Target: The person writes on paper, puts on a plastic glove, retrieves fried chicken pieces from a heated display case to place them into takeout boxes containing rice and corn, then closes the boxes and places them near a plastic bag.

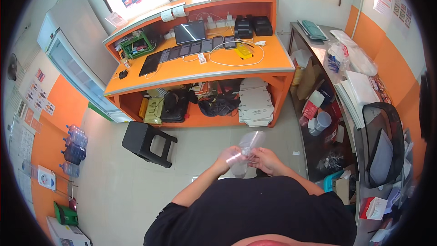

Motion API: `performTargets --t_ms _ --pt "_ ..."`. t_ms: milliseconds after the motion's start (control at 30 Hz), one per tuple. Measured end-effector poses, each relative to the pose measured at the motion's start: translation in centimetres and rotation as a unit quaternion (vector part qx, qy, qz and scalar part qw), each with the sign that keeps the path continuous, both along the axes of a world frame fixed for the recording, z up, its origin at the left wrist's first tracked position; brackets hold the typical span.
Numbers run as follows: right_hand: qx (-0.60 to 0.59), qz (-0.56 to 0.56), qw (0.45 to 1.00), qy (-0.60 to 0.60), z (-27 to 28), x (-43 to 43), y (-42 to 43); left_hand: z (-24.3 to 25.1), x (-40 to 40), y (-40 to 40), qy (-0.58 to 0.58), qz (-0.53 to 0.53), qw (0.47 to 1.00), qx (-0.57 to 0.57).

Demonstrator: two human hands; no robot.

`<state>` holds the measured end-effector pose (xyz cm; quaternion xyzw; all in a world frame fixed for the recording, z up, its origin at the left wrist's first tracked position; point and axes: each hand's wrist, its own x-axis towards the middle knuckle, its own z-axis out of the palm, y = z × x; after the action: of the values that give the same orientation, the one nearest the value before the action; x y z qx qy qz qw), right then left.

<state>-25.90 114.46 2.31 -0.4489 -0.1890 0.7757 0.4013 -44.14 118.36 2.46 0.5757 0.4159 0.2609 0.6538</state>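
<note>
In front of my chest I hold a clear plastic piece (252,139), shiny and see-through; whether it is a bag, a sleeve or a stack of cups I cannot tell. My left hand (229,156) grips its left side, and part of the plastic lies across the fingers. Close beside it, my right hand (266,160) pinches the right side near the middle. The upper end tilts up and to the right, while the lower end hangs between my wrists. Below the hands is the tiled floor (201,150).
Ahead stands an orange counter (273,58) with several phones (195,47) and a laptop (189,31). A black plastic stool (141,140) stands front left. A cluttered metal table (319,46) runs along my right. Water bottles (73,150) and a glass-door fridge (76,65) are at left.
</note>
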Motion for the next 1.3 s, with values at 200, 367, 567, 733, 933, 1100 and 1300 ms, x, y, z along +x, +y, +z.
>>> performTargets --t_ms 200,367,567,733,933,1100,1300 --pt "0.118 -0.083 0.969 0.201 3.3 1.0 0.1 -4.3 -5.3 1.3 0.034 0.143 0.985 0.092" --pt "0.203 0.151 0.949 -0.187 1.8 3.0 -1.2 -2.7 -7.2 1.1 0.161 0.258 0.919 0.251" --pt "0.408 0.123 0.672 -0.605 -2.7 2.7 0.4 -0.5 -2.8 -2.5 -0.198 0.211 0.93 -0.228" --pt "0.367 0.021 0.823 -0.433 -3.1 -0.7 2.0 -1.1 -1.0 -2.6 -0.355 0.098 0.9 -0.235" --pt "0.251 -0.155 0.88 -0.373 -2.2 2.3 5.7 1.7 -0.4 -2.9 -0.173 0.066 0.97 -0.158" --pt "0.089 -0.303 0.948 -0.029 1.7 1.8 5.7 0.7 -1.7 -1.4 0.141 0.04 0.976 0.158" --pt "0.226 0.113 0.928 -0.275 -1.3 0.6 2.3 -0.5 -4.8 0.8 -0.249 0.27 0.897 -0.245"
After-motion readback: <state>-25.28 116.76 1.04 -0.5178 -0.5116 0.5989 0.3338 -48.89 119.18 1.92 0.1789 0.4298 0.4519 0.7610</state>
